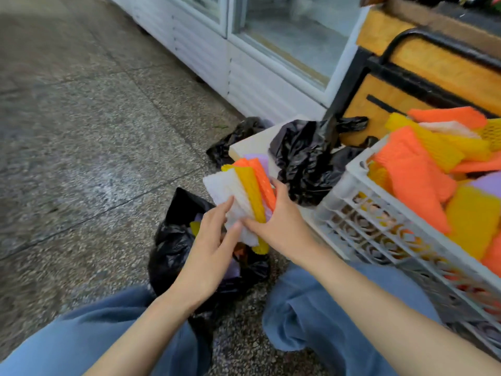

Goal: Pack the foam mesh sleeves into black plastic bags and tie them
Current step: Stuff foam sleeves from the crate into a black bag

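Between the knees (325, 308) at lower centre, the open black bag (168, 248) lies directly under the upright sleeve bundle (245, 194). The right hand (282, 223) grips it; the left hand (211, 251) touches it, fingers straight.

Mesh-patterned sleeves (244, 196) in white, yellow, orange and purple are seen between the left hand (208, 256) and the right hand (282, 226). A glossy black bag (173, 248) is seen below them. Rightward, a white latticed crate (360, 213) is filled with orange, yellow and purple. The floor (81, 131) is speckled grey.
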Demonstrator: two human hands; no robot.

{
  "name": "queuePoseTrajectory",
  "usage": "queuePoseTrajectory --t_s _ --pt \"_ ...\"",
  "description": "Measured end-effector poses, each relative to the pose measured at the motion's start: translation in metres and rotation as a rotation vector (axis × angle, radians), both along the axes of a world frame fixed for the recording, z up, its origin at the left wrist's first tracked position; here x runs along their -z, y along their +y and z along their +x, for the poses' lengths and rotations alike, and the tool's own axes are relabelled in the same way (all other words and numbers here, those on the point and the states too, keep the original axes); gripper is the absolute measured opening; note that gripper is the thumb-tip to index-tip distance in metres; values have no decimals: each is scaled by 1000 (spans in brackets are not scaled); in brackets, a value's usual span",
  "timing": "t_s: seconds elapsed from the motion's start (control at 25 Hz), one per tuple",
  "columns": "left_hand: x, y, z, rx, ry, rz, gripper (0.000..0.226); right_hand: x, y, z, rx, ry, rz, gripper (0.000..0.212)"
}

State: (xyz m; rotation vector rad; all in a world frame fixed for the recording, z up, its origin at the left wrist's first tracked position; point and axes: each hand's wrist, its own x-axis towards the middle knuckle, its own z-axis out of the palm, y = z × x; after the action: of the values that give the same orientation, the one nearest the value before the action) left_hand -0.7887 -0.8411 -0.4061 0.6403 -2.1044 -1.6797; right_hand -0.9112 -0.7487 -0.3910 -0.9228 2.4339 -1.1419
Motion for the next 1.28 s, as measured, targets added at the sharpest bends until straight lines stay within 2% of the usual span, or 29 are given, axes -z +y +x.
queuePoseTrajectory --t_s 0.08,0.16,0.28,0.36,0.44,0.52,0.64,0.76,0.84,0.92,1.0,1.08,1.16,1.2,1.28 --pt "40 -17 23 -55 -134 -158 33 16 -5 -1 24 -46 63 81" --pt "70 -22 37 -184 -342 -193 32 35 -9 -4 46 -80 94 73" --pt "98 -17 44 -209 -593 -352 57 62 -18 -9 43 -128 157 71" --pt "112 -20 43 -195 -661 -420 69 78 -22 -8 15 -190 205 70" --pt "114 -25 35 -173 -633 -222 61 94 -31 1 7 -292 229 65" --pt "109 -22 27 -157 -536 49 37 115 -42 12 40 -419 204 65" --pt "96 -24 25 -336 -394 40 18 141 -59 18 62 -504 186 77" --pt "83 -45 32 -436 -373 -11 18 145 -70 12 -19 -525 281 80" --pt "81 -57 38 -471 -362 -24 18 148 -72 -1 -64 -417 410 70" --pt "76 -65 41 -515 -336 -37 17 152 -70 -19 -78 -119 603 70" --pt "71 -69 41 -556 -318 4 24 148 -68 -40 66 90 716 71" --pt "69 -69 39 -555 -317 63 24 136 -70 -55 266 157 727 75" --pt "70 -68 36 -526 -318 112 21 130 -80 -55 367 182 679 75" --pt "70 -68 34 -512 -318 126 20 129 -87 -48 352 217 657 73" --pt "70 -70 33 -512 -310 146 22 139 -101 -21 188 348 608 69"
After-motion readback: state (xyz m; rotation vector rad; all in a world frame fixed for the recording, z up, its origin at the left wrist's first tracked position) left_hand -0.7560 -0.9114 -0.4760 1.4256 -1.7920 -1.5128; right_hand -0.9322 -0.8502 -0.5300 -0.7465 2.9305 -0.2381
